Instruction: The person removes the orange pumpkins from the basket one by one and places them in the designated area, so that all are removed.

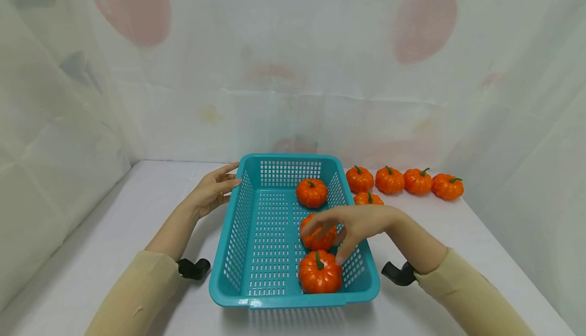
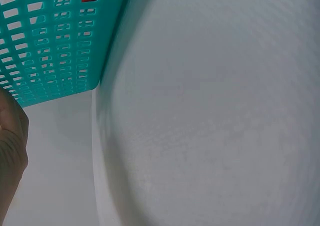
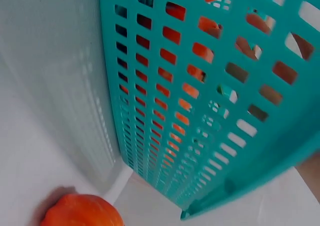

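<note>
A teal plastic basket (image 1: 272,302) with slotted walls stands mid-table. Along its right side lie three orange toy pumpkins with green stems: a far one (image 1: 312,193), a middle one (image 1: 316,239) and a near one (image 1: 320,273). My left hand (image 1: 211,189) is at the outside of the left wall, fingers extended and thumb tip at the rim. Over the right wall reaches my right hand (image 1: 357,222), its fingers loosely bent above the middle pumpkin and partly covering it. The thumb points down beside the near pumpkin. Through the slots, the right wrist view shows orange pieces and fingers.
Outside the basket's right wall, several more pumpkins stand in a row at the back right, among them one at the row's end (image 1: 447,187). Another pumpkin (image 1: 368,198) sits in front of them, close to the basket. A patterned curtain (image 1: 284,112) hangs behind the white table.
</note>
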{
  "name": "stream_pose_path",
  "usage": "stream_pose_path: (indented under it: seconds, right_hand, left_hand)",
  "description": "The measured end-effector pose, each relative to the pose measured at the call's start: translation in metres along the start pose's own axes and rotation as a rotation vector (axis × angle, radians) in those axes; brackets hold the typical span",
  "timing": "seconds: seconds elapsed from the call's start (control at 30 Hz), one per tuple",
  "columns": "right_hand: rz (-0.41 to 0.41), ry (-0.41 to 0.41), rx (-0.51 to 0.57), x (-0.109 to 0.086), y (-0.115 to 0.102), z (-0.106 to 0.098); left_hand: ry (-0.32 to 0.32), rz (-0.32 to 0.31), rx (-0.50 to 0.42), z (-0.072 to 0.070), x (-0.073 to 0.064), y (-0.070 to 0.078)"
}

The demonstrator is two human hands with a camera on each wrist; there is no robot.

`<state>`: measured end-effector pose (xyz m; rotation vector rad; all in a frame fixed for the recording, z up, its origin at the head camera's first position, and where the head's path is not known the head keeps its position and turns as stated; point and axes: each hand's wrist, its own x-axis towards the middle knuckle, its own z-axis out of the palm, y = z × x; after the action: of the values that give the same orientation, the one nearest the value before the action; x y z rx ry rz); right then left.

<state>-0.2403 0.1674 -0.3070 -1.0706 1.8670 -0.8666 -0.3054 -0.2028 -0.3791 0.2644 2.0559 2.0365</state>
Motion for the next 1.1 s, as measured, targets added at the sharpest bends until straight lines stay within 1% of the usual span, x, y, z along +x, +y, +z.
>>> stream_pose_path:
  seconds: [0.1, 0.23, 0.43, 0.53, 0.63, 0.73, 0.9, 1.1]
  right_hand:
    - [0.020, -0.049, 0.004, 0.006, 0.000, 0.002]
    - [0.028, -0.132, 0.001, 0.012, 0.003, 0.002]
    - [-0.003, -0.205, -0.158, 0.021, 0.006, 0.003]
    - [-0.025, -0.254, -0.188, 0.024, 0.008, 0.004]
    - [-0.025, -0.285, -0.199, 0.025, 0.008, 0.005]
    - [0.005, -0.276, -0.208, 0.025, 0.008, 0.007]
    - [0.060, -0.196, -0.223, 0.025, 0.007, 0.010]
    - [0.055, -0.107, -0.246, 0.027, 0.007, 0.013]
  left_hand:
    - [0.001, -0.002, -0.003, 0.000, 0.000, 0.000]
    - [-0.003, -0.002, -0.006, 0.000, 0.001, 0.000]
    - [-0.004, -0.003, -0.011, 0.000, 0.000, 0.001]
    - [-0.001, -0.004, -0.012, 0.000, 0.000, 0.001]
    - [0.000, -0.004, -0.010, 0.000, 0.000, 0.001]
    - [-0.001, -0.001, -0.007, 0.001, 0.000, 0.001]
    - [-0.005, 0.000, -0.007, 0.001, 0.000, 0.001]
    - [-0.004, 0.003, -0.006, 0.000, 0.001, 0.001]
